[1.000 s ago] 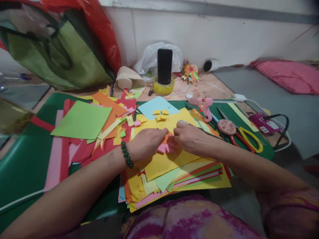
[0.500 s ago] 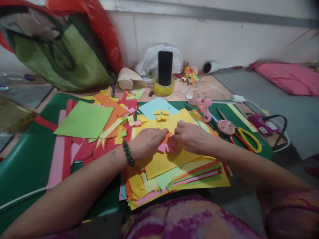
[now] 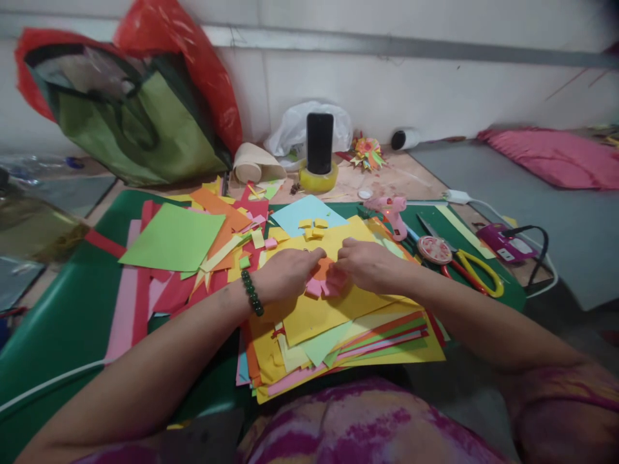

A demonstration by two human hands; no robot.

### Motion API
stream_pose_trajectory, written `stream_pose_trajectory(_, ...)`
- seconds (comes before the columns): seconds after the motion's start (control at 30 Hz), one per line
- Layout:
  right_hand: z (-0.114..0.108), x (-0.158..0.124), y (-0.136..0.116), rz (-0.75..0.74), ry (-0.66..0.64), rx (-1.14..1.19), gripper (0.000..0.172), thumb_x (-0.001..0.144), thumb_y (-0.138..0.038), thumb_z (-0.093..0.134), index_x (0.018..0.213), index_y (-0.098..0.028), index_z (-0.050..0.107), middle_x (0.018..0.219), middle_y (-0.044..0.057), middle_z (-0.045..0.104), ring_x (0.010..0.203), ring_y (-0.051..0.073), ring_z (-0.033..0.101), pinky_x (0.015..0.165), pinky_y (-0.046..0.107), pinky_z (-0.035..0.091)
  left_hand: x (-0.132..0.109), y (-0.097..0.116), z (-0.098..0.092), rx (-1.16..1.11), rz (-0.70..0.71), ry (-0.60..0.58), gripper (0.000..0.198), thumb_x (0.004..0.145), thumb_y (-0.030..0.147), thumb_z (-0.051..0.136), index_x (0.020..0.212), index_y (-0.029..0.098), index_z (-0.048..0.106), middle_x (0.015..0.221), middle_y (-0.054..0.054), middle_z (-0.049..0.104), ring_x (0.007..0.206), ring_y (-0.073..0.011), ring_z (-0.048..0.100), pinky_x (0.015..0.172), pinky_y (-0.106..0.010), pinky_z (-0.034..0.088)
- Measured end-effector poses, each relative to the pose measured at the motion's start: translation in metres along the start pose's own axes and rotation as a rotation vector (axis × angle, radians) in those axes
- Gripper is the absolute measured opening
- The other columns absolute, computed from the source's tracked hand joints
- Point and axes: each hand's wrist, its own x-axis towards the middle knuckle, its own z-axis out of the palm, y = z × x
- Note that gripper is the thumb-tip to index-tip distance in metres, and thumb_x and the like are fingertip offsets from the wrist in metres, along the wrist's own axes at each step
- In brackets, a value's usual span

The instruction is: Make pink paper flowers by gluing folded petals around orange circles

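Observation:
An orange paper piece with pink folded tabs (image 3: 323, 287) lies on the yellow sheet (image 3: 329, 319) in front of me. My left hand (image 3: 289, 273), with a green bead bracelet at the wrist, is closed at its left edge, fingers pinched. From the other side my right hand (image 3: 368, 263) pinches it, thumb and fingers together. The fingers hide part of the tabs. Just beyond sit several small folded yellow paper pieces (image 3: 312, 227), near a light blue sheet (image 3: 308, 212).
A pink glue gun (image 3: 395, 216), scissors (image 3: 476, 274) and a round pink-patterned tape dispenser-like disc (image 3: 434, 249) lie right. Left are a green sheet (image 3: 174, 237) and paper scraps. Behind, a phone (image 3: 320, 143) stands in a tape roll (image 3: 318, 178); a purple power adapter (image 3: 507, 243) is far right.
The view has tilted up slightly, so the scene sits a little lower. Both hands stay at the orange and pink piece; the right fingers have shifted slightly.

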Motion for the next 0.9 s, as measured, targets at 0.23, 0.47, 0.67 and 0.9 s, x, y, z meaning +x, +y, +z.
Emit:
stream_pose_trajectory(0.23, 0.004, -0.029, 0.014, 0.298, 0.388, 0.227, 0.034, 0.077, 0.0, 0.043, 0.096, -0.015, 0.067, 0.093, 0.009, 0.069, 0.09, 0.021, 0.06, 0.076, 0.03, 0.043, -0.002, -0.004, 0.0, -0.025, 0.039, 0.02, 0.034, 0.088, 0.014, 0.049, 0.121, 0.017, 0.052, 0.101, -0.008, 0.072, 0.089, -0.0212, 0.068, 0.07, -0.029, 0.047)
stream_pose_trajectory(0.47, 0.031, -0.019, 0.003, 0.289, 0.278, 0.504, 0.051, 0.074, 0.003, 0.041, 0.118, -0.015, 0.06, 0.109, 0.011, 0.07, 0.1, 0.02, 0.065, 0.088, 0.033, 0.049, -0.001, -0.007, -0.001, -0.083, 0.038, 0.046, 0.032, 0.087, 0.015, 0.051, 0.118, 0.019, 0.057, 0.101, -0.004, 0.073, 0.088, -0.0188, 0.067, 0.07, -0.027, 0.045)
stream_pose_trajectory(0.67, 0.039, -0.038, -0.001, 0.264, 0.39, 0.635, 0.039, 0.086, -0.007, 0.041, 0.12, -0.014, 0.058, 0.106, 0.011, 0.072, 0.094, 0.019, 0.068, 0.083, 0.033, 0.052, 0.0, -0.007, -0.006, -0.12, 0.089, 0.022, 0.022, 0.086, 0.016, 0.052, 0.098, 0.02, 0.069, 0.098, -0.004, 0.072, 0.086, -0.0164, 0.065, 0.071, -0.024, 0.044)
stream_pose_trajectory(0.9, 0.062, -0.052, 0.0, 0.212, 0.499, 0.589, 0.032, 0.093, -0.015, 0.04, 0.119, -0.015, 0.059, 0.108, 0.013, 0.071, 0.098, 0.021, 0.067, 0.083, 0.036, 0.055, -0.003, -0.005, -0.015, -0.161, 0.125, -0.077, 0.023, 0.084, 0.014, 0.051, 0.089, 0.021, 0.073, 0.108, -0.004, 0.07, 0.092, -0.017, 0.065, 0.077, -0.026, 0.046)
